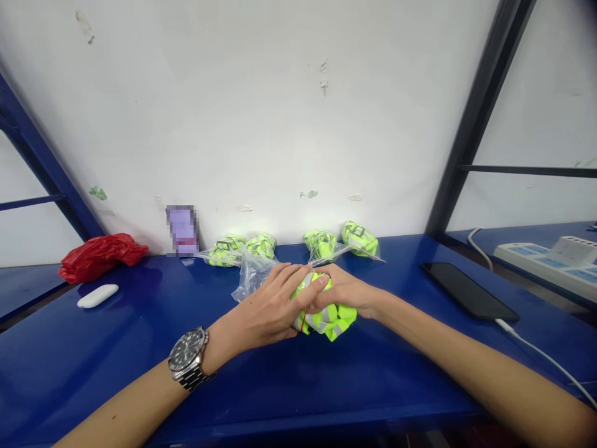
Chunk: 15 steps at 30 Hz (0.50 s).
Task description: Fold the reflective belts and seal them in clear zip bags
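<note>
A folded reflective safety vest (336, 320), neon yellow-green with silver strips, sits between my two hands above the blue tabletop. My left hand (275, 305), with a metal watch (188, 351) on its wrist, presses its closed fingers against the vest's left side. From the right, my right hand (342, 289) wraps over the top, and its fingers overlap those of the left. A clear plastic bag (254, 275) spreads out just beyond the left hand; part of it is hidden by the fingers, so whether it encloses the vest cannot be made out.
Several bagged neon bundles (361, 238) lie along the wall. At the left are a red plastic bag (103, 255), a white case (97, 295) and a blurred upright phone (183, 230). On the right, a black phone (469, 290) with a cable lies near a power strip (555, 264).
</note>
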Motion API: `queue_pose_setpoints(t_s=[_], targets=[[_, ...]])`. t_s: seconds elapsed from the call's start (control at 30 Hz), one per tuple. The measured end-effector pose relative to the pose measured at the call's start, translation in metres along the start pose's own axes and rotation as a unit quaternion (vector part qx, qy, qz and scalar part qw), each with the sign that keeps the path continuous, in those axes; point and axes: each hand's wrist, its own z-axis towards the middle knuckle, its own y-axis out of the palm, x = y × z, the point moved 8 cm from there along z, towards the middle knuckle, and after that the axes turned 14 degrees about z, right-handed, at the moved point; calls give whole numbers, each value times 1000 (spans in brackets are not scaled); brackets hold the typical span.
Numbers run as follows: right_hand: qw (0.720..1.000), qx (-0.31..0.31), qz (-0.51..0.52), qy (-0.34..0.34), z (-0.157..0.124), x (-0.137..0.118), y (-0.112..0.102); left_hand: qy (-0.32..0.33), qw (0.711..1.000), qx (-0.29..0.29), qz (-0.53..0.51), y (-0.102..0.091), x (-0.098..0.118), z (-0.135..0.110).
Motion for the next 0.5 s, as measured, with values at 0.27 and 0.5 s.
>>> queue_pose_setpoints(t_s=[0.27, 0.5], targets=[[999, 0, -18, -48, 4, -5, 7, 2, 999, 0, -35, 2, 5, 2], [978, 98, -154, -104, 10, 2, -9, 17, 999, 28, -4, 8, 12, 1]])
